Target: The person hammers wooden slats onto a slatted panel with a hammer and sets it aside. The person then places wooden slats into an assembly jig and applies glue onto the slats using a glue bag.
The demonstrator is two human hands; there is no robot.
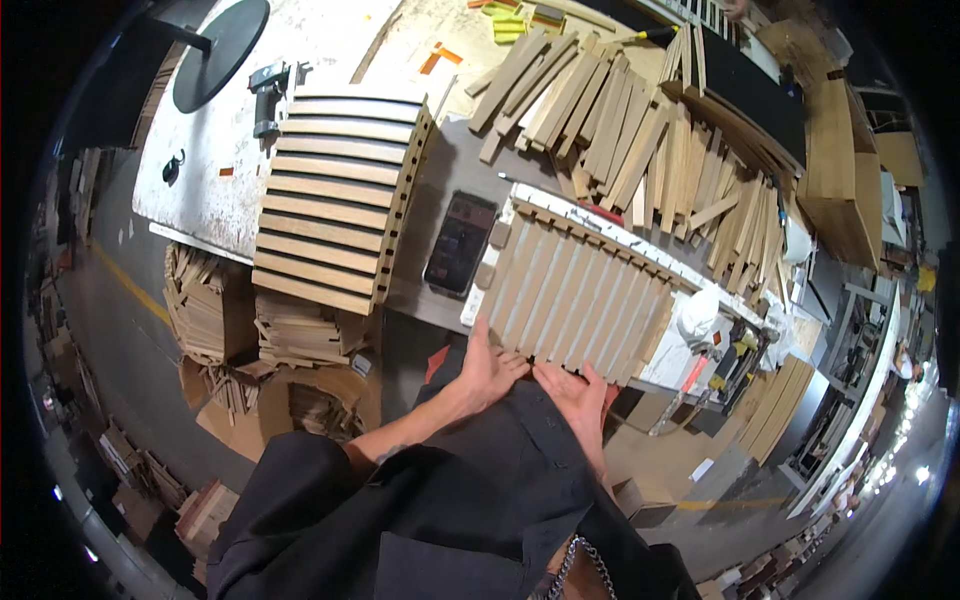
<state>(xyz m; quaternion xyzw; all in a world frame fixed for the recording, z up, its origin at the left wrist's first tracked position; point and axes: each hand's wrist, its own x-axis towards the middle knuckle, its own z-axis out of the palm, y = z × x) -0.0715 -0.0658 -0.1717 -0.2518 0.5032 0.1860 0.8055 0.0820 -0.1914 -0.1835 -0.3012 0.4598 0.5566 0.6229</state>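
A slatted wooden panel [580, 295] lies in a white frame [625, 235] in front of me, its light brown strips running side by side with pale gaps between them. My left hand [488, 368] rests at the panel's near edge by the left corner, thumb raised and fingers stretched to the right along the strip ends. Just right of it, my right hand [575, 398] touches the same edge with fingers extended and thumb apart. Neither hand visibly holds anything; the undersides of the fingers are hidden.
Left of the frame lies a black phone [460, 245], then a stack of slatted panels [330, 205]. A nail gun [268, 98] and a round black base [222, 55] occupy the white table. Loose wooden strips [620, 125] pile up beyond the frame. Boxes of offcuts [205, 300] stand below left.
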